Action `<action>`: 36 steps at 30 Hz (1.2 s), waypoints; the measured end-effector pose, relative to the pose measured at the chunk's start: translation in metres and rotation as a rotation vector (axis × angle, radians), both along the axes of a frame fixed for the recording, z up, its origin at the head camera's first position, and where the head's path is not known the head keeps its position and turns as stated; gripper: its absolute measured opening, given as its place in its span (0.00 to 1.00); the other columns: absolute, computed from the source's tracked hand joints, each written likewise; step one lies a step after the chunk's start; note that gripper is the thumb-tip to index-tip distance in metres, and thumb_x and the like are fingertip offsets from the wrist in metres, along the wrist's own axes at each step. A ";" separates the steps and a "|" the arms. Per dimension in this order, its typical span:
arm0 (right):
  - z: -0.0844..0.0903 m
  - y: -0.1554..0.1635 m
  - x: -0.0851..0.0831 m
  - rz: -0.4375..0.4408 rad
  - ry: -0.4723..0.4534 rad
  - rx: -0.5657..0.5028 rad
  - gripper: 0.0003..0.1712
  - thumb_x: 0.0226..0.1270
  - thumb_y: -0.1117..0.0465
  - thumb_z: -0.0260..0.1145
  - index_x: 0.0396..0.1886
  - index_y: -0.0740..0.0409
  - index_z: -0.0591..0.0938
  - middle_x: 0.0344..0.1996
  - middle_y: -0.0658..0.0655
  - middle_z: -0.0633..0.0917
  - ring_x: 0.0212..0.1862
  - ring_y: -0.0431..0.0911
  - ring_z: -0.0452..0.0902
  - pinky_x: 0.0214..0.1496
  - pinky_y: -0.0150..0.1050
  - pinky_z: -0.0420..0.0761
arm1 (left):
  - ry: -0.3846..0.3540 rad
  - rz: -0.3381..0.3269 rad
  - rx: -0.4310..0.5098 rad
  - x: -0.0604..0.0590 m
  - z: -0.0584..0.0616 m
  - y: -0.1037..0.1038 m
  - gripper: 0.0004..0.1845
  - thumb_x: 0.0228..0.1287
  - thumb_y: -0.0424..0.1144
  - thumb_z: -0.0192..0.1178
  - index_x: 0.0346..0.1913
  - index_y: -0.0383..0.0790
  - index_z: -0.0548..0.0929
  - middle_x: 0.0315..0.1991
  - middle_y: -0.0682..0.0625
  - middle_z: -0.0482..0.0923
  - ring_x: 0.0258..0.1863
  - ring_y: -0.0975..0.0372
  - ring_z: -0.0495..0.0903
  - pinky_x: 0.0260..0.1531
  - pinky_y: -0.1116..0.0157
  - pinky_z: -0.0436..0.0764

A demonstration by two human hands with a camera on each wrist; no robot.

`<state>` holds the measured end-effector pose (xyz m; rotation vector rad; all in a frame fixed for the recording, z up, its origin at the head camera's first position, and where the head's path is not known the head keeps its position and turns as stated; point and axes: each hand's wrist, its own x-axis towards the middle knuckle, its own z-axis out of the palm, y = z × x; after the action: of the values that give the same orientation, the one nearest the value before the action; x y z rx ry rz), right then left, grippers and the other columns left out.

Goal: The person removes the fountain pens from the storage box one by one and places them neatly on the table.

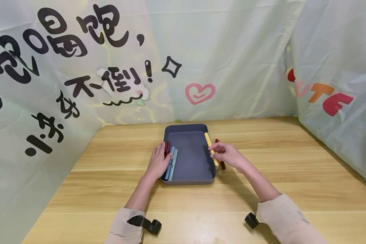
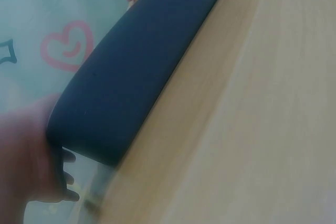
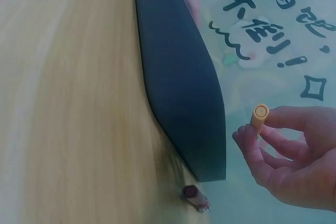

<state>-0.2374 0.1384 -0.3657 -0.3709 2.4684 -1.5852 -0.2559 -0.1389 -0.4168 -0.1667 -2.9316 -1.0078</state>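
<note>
A: From the head camera, where are the hands?

B: The right hand pinches a yellow pen over the right rim of the grey tray, which sits near the middle of the table. The pen's long axis runs from the tray's far right corner back toward the person, tilted slightly rightward at the near end. The fingers grip it about midway along.

A: And the left?

B: The left hand rests on the tray's left edge, fingers fairly straight over three pens lying inside along that wall: a red pen, then a blue pen and a pale blue pen, all parallel to the wall. I can't see it gripping any of them.

A: Anything else near the right hand?

B: A dark red pen lies on the table just outside the tray's right edge, parallel to the yellow one and closest to the right hand.

A: The left wrist view?

B: Blurred. It shows the tray's outer wall and part of the left hand at its end.

A: Right wrist?

B: The right hand holds the yellow pen between thumb and fingertips, end-on to the camera, just beside the tray. The dark red pen lies on the table by the tray's corner.
</note>
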 end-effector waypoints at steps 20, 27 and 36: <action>0.000 0.022 -0.001 -0.006 0.011 -0.017 0.20 0.62 0.69 0.61 0.53 0.73 0.73 0.43 0.66 0.77 0.41 0.49 0.75 0.42 0.42 0.77 | -0.004 -0.001 0.002 -0.001 -0.001 -0.001 0.34 0.70 0.48 0.43 0.72 0.37 0.47 0.71 0.41 0.44 0.68 0.46 0.39 0.64 0.48 0.44; 0.000 0.028 0.000 -0.017 0.004 -0.013 0.20 0.63 0.68 0.60 0.54 0.73 0.73 0.46 0.69 0.76 0.41 0.49 0.76 0.43 0.44 0.77 | -0.003 -0.004 0.009 -0.001 -0.001 -0.001 0.34 0.70 0.48 0.43 0.72 0.37 0.47 0.71 0.41 0.44 0.68 0.46 0.39 0.63 0.48 0.44; -0.003 0.036 0.001 -0.038 -0.006 -0.007 0.21 0.63 0.69 0.59 0.55 0.73 0.71 0.47 0.69 0.76 0.43 0.52 0.75 0.43 0.44 0.77 | -0.001 -0.005 0.004 -0.001 -0.001 0.000 0.34 0.70 0.48 0.43 0.72 0.37 0.47 0.71 0.41 0.44 0.68 0.45 0.40 0.63 0.47 0.44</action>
<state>-0.2365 0.1748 -0.3689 -0.3215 2.4803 -1.6078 -0.2569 -0.1391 -0.4181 -0.1735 -2.9307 -1.0148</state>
